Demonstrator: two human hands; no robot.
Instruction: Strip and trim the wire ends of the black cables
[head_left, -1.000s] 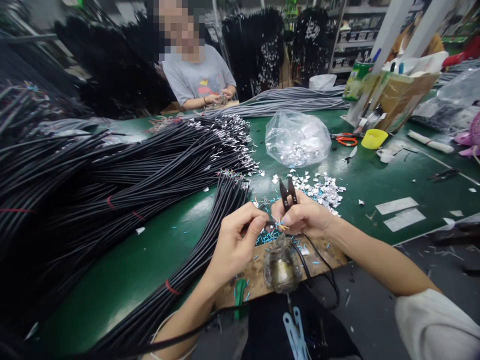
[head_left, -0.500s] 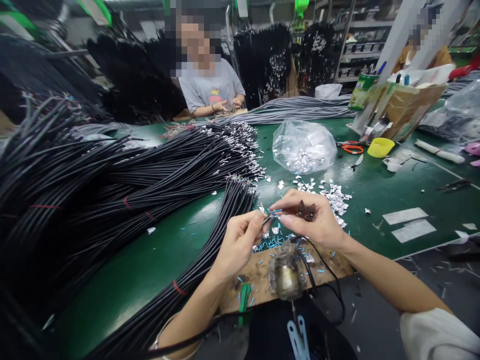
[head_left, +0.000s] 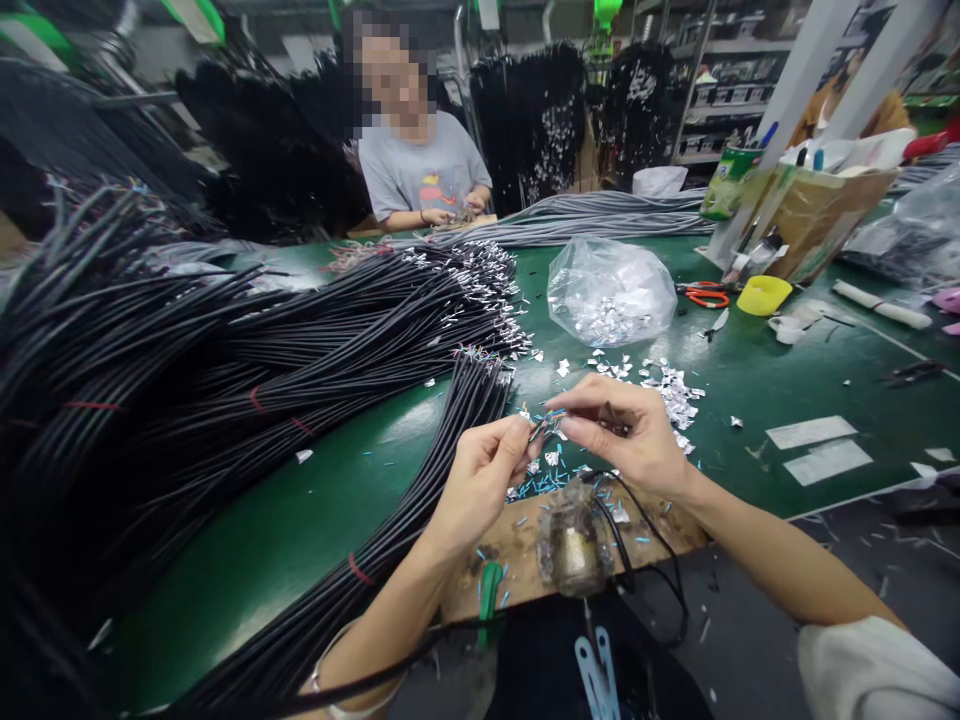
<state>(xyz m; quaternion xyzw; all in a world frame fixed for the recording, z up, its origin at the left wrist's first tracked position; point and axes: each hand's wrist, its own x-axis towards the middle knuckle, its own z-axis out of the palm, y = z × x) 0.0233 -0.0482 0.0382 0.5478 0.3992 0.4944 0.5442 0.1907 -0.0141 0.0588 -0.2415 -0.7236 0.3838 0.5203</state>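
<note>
My left hand (head_left: 491, 470) is closed, thumb against forefinger, around the end of a black cable (head_left: 535, 432). Thin coloured wires (head_left: 553, 415), blue and reddish, fan out from that end. My right hand (head_left: 626, 425) pinches the wires with thumb and fingertips. A small dark brown object (head_left: 616, 418) is tucked in the same hand; its kind is mostly hidden by the fingers. Just below the hands, a motor-like device (head_left: 574, 550) wrapped in clear film sits on a wooden board (head_left: 517, 545). Blue insulation bits (head_left: 551, 482) lie scattered around it.
Bundles of black cables (head_left: 337, 340) cover the table's left side. A clear bag (head_left: 611, 290) holds foil scraps, with a foil pile (head_left: 675, 392) before it. Orange-handled scissors (head_left: 705, 294) and a yellow ring (head_left: 763, 294) lie right. A co-worker (head_left: 424, 165) sits opposite.
My right fingers have shifted slightly at the wires, and the dark brown object has turned and shows less. My left hand keeps its place on the cable.
</note>
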